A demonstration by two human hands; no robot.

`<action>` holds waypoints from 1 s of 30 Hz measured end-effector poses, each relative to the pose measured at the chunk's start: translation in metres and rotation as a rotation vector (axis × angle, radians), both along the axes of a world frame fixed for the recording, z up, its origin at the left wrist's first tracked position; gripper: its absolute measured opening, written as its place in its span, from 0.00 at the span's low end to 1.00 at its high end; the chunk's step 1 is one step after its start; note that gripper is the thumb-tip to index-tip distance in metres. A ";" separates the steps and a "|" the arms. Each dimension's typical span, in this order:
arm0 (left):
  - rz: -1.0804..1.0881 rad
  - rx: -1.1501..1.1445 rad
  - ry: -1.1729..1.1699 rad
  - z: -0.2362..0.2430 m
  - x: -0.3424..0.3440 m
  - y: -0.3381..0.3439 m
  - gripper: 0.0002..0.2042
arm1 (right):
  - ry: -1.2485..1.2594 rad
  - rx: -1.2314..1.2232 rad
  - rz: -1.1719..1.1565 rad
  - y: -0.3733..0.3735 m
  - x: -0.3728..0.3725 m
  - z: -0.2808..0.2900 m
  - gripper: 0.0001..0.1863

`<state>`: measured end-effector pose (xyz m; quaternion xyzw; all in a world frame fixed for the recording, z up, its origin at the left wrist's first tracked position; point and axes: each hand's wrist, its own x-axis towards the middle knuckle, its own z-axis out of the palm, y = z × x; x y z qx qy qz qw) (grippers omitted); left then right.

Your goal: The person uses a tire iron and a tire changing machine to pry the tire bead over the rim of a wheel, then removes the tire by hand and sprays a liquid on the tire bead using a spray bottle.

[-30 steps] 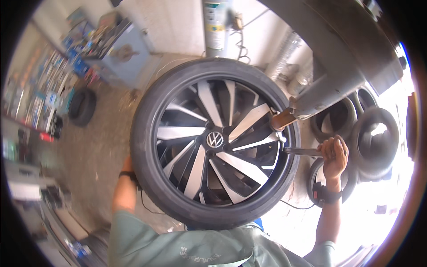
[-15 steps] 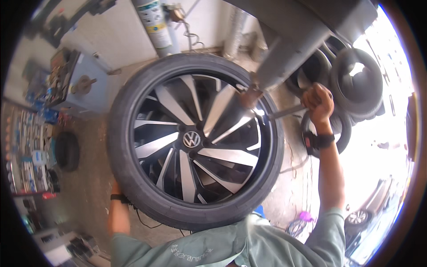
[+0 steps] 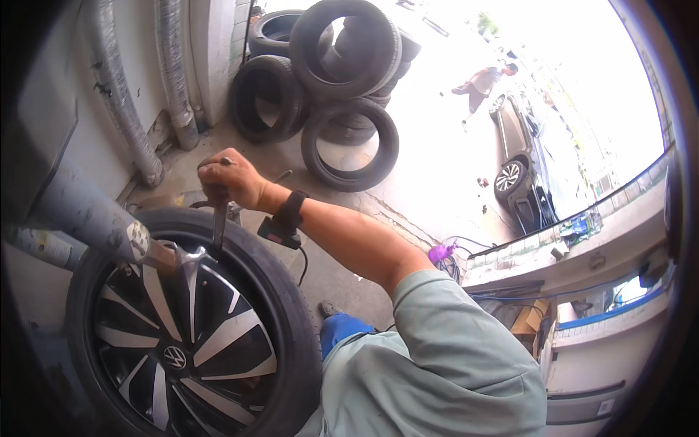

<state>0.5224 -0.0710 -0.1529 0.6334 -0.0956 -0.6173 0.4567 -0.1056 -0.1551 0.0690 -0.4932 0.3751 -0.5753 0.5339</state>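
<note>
The tyre [image 3: 300, 349] lay around the spoked wheel [image 3: 237, 341], a grey machine arm [image 3: 98, 207] reaching over. The right hand [image 3: 231, 180] had its fingers wrapped round a metal lever [image 3: 219, 231] at the tyre's inner edge: seemingly prying, calling next for steady leverage. The left hand was out of view.

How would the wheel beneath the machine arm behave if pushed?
The wheel is probably heavy: its broad spoked rim fills a thick tire. Face up, it seems unlikely to roll. The grey machine arm over its rim may limit tipping.
</note>
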 end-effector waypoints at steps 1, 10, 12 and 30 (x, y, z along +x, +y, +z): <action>-0.006 0.005 -0.027 0.004 -0.010 -0.005 0.30 | -0.069 0.018 0.053 0.002 -0.005 0.005 0.18; 0.190 0.009 -0.045 0.018 0.041 0.055 0.30 | 0.287 -0.172 -0.015 -0.001 -0.009 0.007 0.19; 0.264 -0.029 -0.056 0.044 0.049 0.085 0.30 | -0.063 0.020 0.107 0.009 -0.020 0.019 0.20; -0.394 -0.704 -1.167 0.183 -0.509 0.134 0.24 | 0.124 -0.163 0.372 -0.010 -0.019 0.000 0.20</action>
